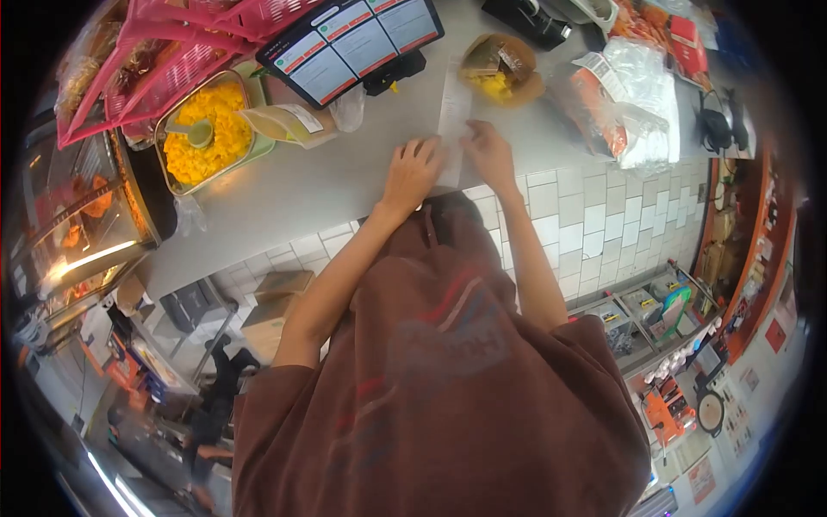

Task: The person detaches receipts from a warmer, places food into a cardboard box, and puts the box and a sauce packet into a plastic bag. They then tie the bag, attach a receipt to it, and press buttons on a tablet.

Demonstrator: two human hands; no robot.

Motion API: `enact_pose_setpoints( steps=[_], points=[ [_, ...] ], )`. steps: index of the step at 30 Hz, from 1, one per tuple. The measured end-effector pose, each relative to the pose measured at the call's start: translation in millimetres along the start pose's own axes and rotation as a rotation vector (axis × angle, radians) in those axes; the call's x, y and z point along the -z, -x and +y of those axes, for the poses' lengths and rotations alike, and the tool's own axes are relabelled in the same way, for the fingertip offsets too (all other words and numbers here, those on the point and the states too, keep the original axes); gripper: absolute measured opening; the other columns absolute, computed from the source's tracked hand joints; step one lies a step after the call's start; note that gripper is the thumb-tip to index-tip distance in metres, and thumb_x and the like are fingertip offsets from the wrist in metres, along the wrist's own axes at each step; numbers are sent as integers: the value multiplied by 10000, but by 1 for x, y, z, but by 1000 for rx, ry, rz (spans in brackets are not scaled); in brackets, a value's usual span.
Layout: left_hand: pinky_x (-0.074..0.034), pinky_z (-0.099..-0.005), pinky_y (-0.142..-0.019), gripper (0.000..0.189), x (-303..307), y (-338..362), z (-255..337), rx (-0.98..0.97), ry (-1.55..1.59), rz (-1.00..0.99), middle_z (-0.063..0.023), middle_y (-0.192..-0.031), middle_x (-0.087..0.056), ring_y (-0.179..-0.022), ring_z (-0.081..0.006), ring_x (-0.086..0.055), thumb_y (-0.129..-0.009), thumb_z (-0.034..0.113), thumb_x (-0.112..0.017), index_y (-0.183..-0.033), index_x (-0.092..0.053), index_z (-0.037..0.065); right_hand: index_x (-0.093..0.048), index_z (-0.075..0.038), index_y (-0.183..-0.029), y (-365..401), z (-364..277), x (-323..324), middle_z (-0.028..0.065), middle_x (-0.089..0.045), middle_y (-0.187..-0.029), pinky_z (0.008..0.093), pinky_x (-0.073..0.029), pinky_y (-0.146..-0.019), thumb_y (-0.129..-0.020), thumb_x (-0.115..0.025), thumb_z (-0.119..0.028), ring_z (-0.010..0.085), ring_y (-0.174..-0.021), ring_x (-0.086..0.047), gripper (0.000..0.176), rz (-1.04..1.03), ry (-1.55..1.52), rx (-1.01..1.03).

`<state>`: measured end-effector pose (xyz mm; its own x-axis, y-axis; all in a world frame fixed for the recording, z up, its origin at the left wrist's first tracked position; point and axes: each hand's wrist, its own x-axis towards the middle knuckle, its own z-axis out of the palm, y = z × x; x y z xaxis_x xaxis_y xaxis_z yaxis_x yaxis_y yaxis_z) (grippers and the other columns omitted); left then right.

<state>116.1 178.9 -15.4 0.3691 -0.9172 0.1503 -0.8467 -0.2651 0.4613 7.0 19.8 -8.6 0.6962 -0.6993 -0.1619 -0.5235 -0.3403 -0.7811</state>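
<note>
A long, narrow white paper strip that looks like a printed receipt [453, 112] lies on the metal counter in front of me. My left hand [414, 171] rests at the strip's left edge, its fingers bent and slightly apart. On the other side, my right hand [490, 153] is at the strip's right edge with its fingertips parted and bent towards it. Just beyond the right hand stands an open brown paper bowl [527, 87] with yellow food and a small dark packet inside. Whether either hand pinches the paper is hard to make out.
A tray of yellow food [205, 155] with a scoop and a brown paper pouch [289, 125] are at left. Behind stand a tablet screen [353, 47] and pink baskets [172, 65]. Plastic bags [642, 108] lie at right. Another person [211, 414] is at lower left.
</note>
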Motion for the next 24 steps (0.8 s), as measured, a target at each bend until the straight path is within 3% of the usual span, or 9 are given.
enact_pose_setpoints(
  steps=[2,5,11,15,17,21,24],
  points=[
    [-431,-399,-884,317,0,0,2,19,-3,0,-9,-1272,-583,-1126,-244,-530,-814,217,-714,-1121,-667,155,-653,-80,-1185,-2,11,4,11,-508,-586,272,-425,-573,-885,-672,-116,111,-557,-501,303,-6,-287,-110],
    [-422,-396,-902,313,-3,4,2,68,43,30,18,-1298,-594,-1146,-237,-532,-814,215,-713,-1118,-666,157,-651,-49,-1184,-4,13,15,-19,-444,-573,235,-365,-549,-903,-656,-109,61,-560,-401,287,-153,-336,-133],
    [-387,-400,-960,326,-8,9,11,163,55,36,47,-1356,-583,-1176,-226,-525,-810,198,-710,-1131,-666,161,-643,-49,-1207,-15,13,16,-7,-402,-558,274,-347,-533,-900,-653,-118,87,-538,-379,314,-216,-316,-50],
    [-363,-400,-985,332,-7,7,16,202,50,41,44,-1367,-578,-1186,-223,-519,-807,175,-701,-1137,-667,169,-656,-58,-1190,-26,15,21,16,-400,-562,294,-367,-541,-896,-650,-126,115,-533,-387,302,-228,-322,-127],
    [-359,-401,-988,339,-7,7,21,220,55,42,42,-1371,-576,-1189,-223,-517,-803,165,-698,-1141,-668,173,-674,-73,-1170,-26,9,27,37,-406,-571,315,-389,-550,-888,-649,-124,144,-534,-394,288,-401,-193,0],
    [-373,-415,-970,391,-9,7,21,188,-15,54,24,-1376,-568,-1187,-230,-518,-777,145,-678,-1166,-662,180,-685,-85,-1164,-28,8,22,49,-419,-590,329,-407,-568,-879,-656,-125,163,-551,-405,290,-428,-151,35],
    [-386,-424,-960,420,-11,8,20,167,-43,67,12,-1376,-563,-1180,-237,-518,-761,148,-665,-1179,-657,183,-686,-86,-1171,-38,11,21,43,-421,-586,330,-409,-571,-872,-661,-123,155,-555,-410,303,-588,-150,117]
  ],
)
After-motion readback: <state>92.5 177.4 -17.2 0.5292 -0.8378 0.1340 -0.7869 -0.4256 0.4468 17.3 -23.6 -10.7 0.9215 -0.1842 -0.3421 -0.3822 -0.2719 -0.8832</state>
